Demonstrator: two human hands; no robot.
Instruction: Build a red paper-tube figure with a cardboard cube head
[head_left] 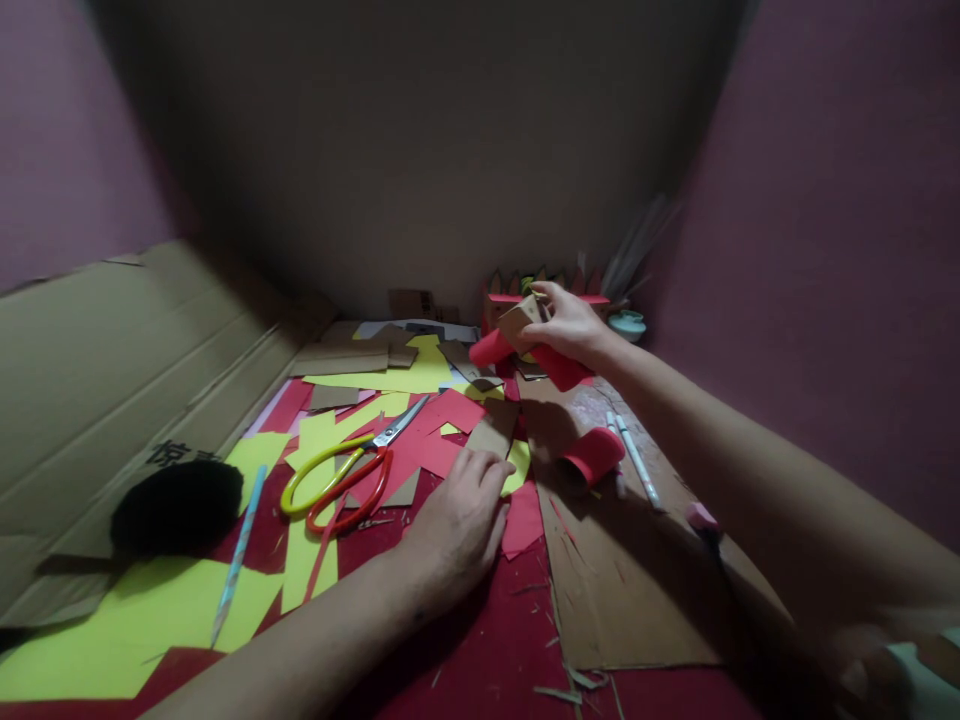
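My right hand (566, 325) is raised over the back of the work surface, its fingers pinching a small brown cardboard piece (517, 322). Red curled paper (491, 347) shows to the left below that piece, and more red paper hangs under my hand; whether they are joined to the cardboard I cannot tell. Palm down, my left hand (461, 525) rests on red and brown scraps with its fingers lying over them, holding nothing visible. Left of it lie scissors (367, 460) with one yellow and one red handle. A rolled red paper strip (594, 455) sits on the flat cardboard sheet (630, 600).
A black fuzzy object (178, 507) and a striped blue pencil (240, 555) lie at left, beside an upright cardboard wall (142, 370). Yellow paper (150, 620) spreads below. White-and-blue pens (636, 462) lie at right. A red spiky-topped craft (499, 300) stands behind.
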